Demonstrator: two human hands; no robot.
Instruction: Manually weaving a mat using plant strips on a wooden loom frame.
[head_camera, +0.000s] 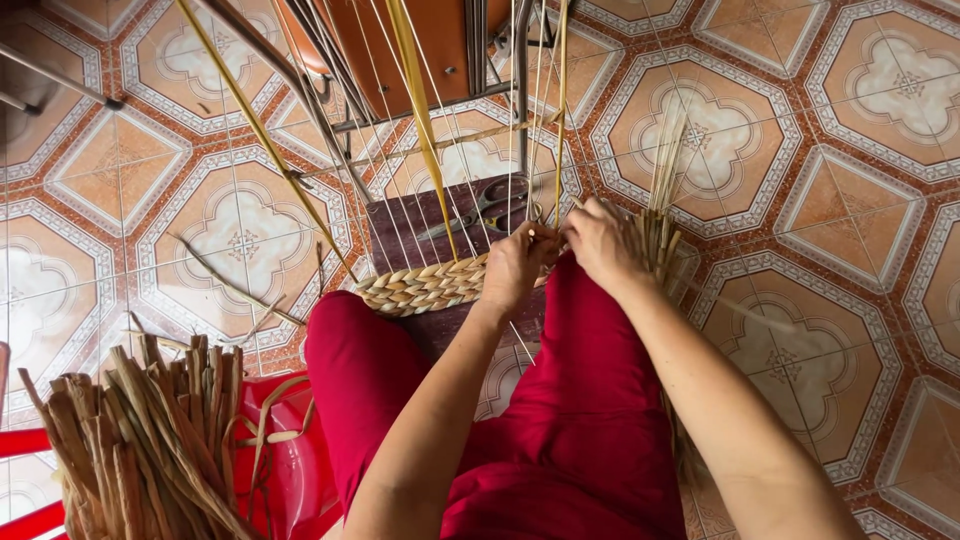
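A braided straw band lies across my knees, which are in red trousers. My left hand presses on the band's right end, with its fingers pinched on thin straw strands. My right hand is right beside it, fingers closed on the same bunch of strands. Several long pale reeds rise from the band toward the top of the view. Dark scissors lie on a small purple wooden stool just beyond my hands.
A bundle of dry straw stalks stands at the lower left on a red plastic chair. A metal-framed chair with an orange seat stands ahead. The floor has patterned orange and white tiles, with loose straw bits on them.
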